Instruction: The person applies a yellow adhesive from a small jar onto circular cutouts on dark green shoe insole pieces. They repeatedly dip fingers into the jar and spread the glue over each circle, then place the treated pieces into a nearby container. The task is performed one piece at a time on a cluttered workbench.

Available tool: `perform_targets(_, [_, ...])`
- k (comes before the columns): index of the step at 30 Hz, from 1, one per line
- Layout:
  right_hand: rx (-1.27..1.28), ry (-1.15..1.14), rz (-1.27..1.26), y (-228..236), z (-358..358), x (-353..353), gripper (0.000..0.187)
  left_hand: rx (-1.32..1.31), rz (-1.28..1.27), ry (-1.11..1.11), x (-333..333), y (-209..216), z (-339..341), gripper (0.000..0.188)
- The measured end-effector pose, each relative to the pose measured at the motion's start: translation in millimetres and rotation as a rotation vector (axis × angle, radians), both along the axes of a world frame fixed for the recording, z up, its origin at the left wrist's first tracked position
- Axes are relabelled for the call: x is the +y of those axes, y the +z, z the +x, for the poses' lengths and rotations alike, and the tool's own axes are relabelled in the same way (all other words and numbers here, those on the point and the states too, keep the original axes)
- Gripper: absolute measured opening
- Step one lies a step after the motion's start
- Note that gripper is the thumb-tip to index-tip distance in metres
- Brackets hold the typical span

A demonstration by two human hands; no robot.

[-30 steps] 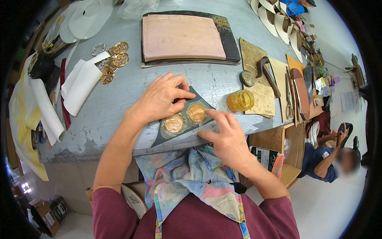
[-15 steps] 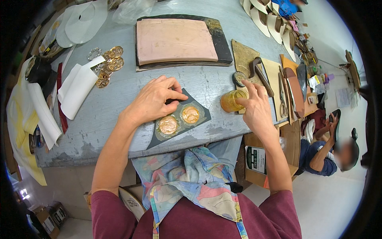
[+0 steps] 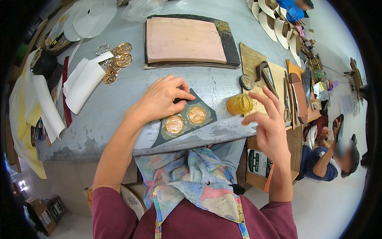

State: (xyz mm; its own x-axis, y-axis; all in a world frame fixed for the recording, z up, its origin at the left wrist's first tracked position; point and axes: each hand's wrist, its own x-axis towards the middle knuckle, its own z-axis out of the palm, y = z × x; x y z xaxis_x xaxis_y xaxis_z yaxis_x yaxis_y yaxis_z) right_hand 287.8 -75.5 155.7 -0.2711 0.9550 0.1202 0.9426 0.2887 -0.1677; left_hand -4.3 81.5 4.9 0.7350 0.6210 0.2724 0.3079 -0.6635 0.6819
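Near the close edge of the surface (image 3: 99, 135) lies a dark angular piece (image 3: 188, 128) bearing two glossy amber discs (image 3: 196, 114), within easy reach. The left hand (image 3: 161, 99), fingers curled narrow, rests at its upper edge, seemingly to steady it; whether it pinches, I cannot tell. The right hand (image 3: 270, 129) hovers, apparently empty, fingers spread wide, just beside a yellow jar (image 3: 239, 104), perhaps kept close for convenience. Farther off, a pinkish slab (image 3: 185, 40) sits on a dark board (image 3: 231, 34), leaving working room
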Motion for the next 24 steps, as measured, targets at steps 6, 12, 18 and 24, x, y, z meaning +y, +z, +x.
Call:
perform_targets(6, [0.280, 0.129, -0.039, -43.8, -61.5, 6.6, 0.052, -0.008, 0.017, -0.003, 0.3, -1.6, 1.0, 0.030])
perform_targets(12, [0.293, -0.024, -0.098, -103.6, -54.8, 31.4, 0.056, -0.016, 0.008, 0.000, 1.1, -2.3, 0.5, 0.027])
perform_targets(18, [0.229, -0.035, -0.088, -110.3, -43.2, 12.3, 0.065, -0.019, 0.023, -0.006, 1.0, -4.3, 1.3, 0.031])
perform_targets(24, [0.092, -0.008, -0.037, -110.9, -51.9, -22.6, 0.069, -0.033, 0.020, -0.013, 1.7, -4.6, 1.0, 0.032])
